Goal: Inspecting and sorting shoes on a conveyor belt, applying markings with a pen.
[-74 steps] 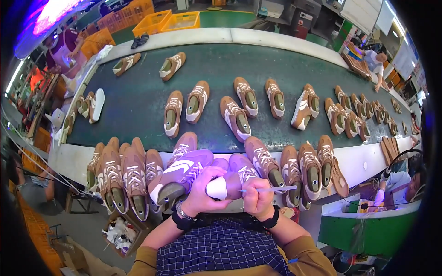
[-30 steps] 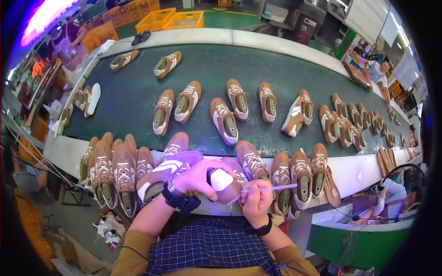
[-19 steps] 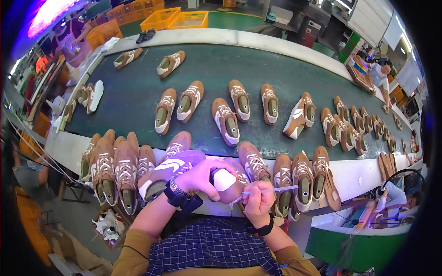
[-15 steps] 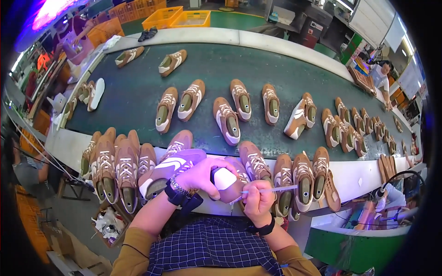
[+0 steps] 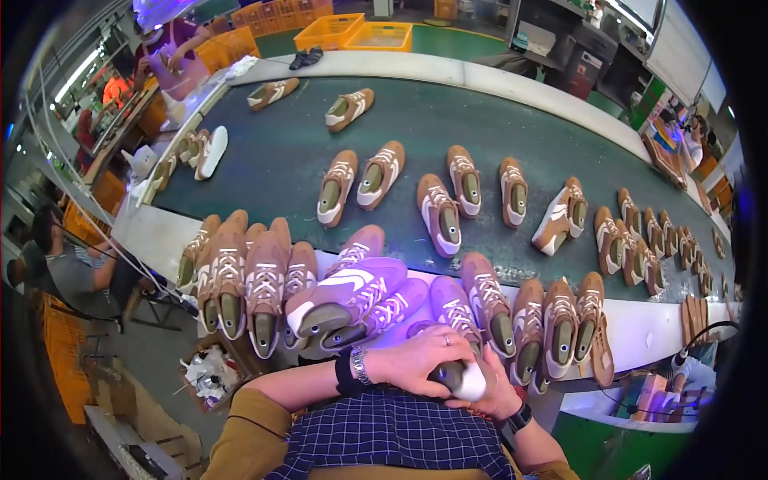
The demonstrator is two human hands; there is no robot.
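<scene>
Both hands low centre of frame, meeting on one shoe. Left hand (image 5: 418, 362) closed over the held shoe (image 5: 472, 384) from the left, fingers bent across it; ring on one finger, metal bracelet (image 5: 359, 366) at the wrist. Right hand (image 5: 500, 394) cupped round the right side, gripping; part of its grip hidden. Held shoe has its white heel end toward the lower edge, blurred, just above the checked apron (image 5: 392, 432). Just above the hands, purple-lit shoes on the near white ledge (image 5: 652, 320); left of these, one tilted shoe (image 5: 352, 282) lies over others. Further left, a tight group of brown laced shoes (image 5: 266, 276); right of centre, more shoes of the same kind (image 5: 562, 320). Beyond, dark green belt (image 5: 280, 176) across mid-frame carrying scattered shoes (image 5: 438, 214). Lower left: box of crumpled scraps (image 5: 212, 376). Top: yellow crates (image 5: 380, 36). Upper left: a co-worker (image 5: 172, 52).
</scene>
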